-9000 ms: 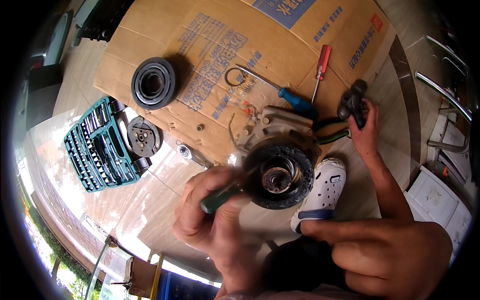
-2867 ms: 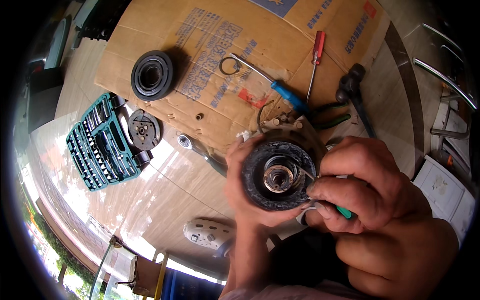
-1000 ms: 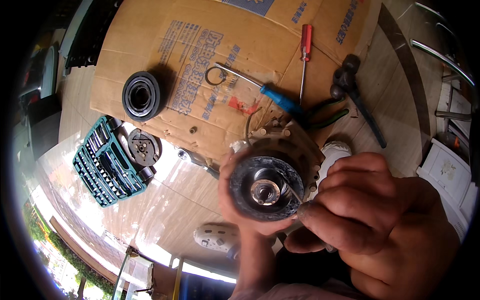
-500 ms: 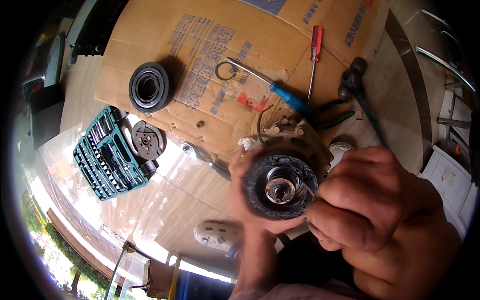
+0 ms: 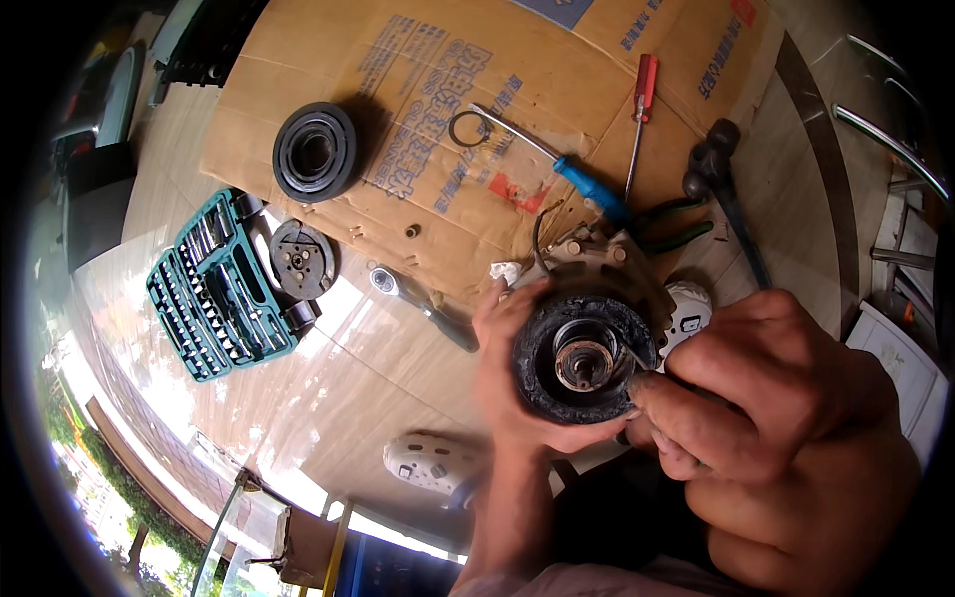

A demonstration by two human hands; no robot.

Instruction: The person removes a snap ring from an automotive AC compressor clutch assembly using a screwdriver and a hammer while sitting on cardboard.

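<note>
The left hand cupped the round black metal compressor body, held up just below the brown cardboard sheet, while the right hand pinched a thin metal tool in its hub, where a slip could have gouged the bore or jabbed a finger

1. Bare tiled floor is left open at frame centre-left, between the teal socket set and the left hand.
2. The upper centre is crowded by the cardboard sheet, a black pulley, a blue-handled tool and a red screwdriver.
3. Passage just left of the hands is narrowed by a ratchet wrench.
4. The lower centre is blocked by a white clog.
</note>
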